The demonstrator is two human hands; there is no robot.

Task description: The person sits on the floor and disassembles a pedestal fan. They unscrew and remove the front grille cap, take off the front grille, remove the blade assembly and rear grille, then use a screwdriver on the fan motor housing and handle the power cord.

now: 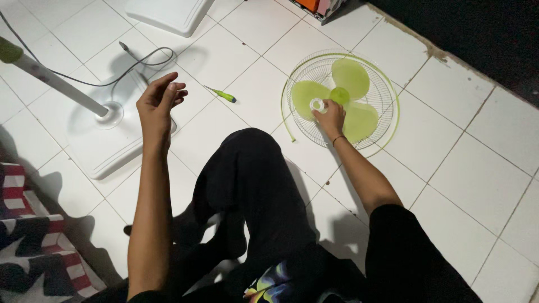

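Observation:
A round wire fan guard (382, 84) with a lime rim lies flat on the white tiled floor. A translucent lime three-blade fan blade (351, 78) rests inside it. My right hand (330, 116) reaches onto the blade, fingers touching a small clear ring-shaped nut (318, 104) near the hub. My left hand (159, 102) is raised in the air above the fan base, fingers loosely curled, holding nothing. A small screwdriver (223, 95) with a lime handle lies on the tiles between the two hands.
The white fan stand (56, 84) and its square base (106, 151) lie at the left with a grey cord (135, 64). A white panel (168, 14) is at the top. A striped cloth (33, 247) lies lower left. My dark-trousered legs (252, 185) fill the centre.

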